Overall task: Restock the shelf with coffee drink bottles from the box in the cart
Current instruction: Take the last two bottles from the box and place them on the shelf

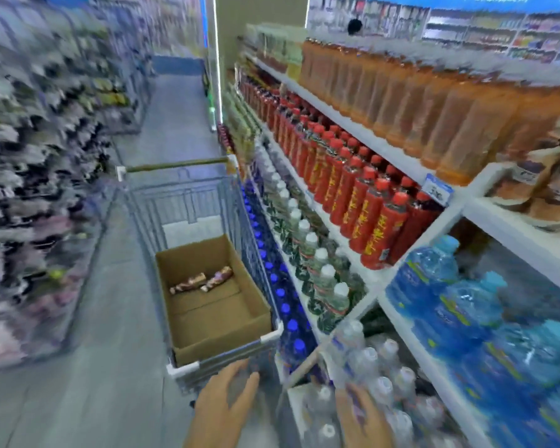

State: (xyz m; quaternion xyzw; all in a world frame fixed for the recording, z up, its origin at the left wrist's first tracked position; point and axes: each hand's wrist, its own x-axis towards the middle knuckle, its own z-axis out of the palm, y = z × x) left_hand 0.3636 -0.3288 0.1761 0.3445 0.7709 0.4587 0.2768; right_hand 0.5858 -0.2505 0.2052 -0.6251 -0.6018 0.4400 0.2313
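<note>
In the grey wire cart (181, 202), 12 o'clock: open brown cardboard box (223, 333) holding two brown coffee drink bottles (219, 276), lying flat.
Left hand (220, 412): fingers loose, empty, 6 o'clock of cart.
Right hand (362, 418): fingers spread, empty, by clear bottles (362, 357).

Box (222, 342) open above, cart (152, 215) wire alongside.
</note>
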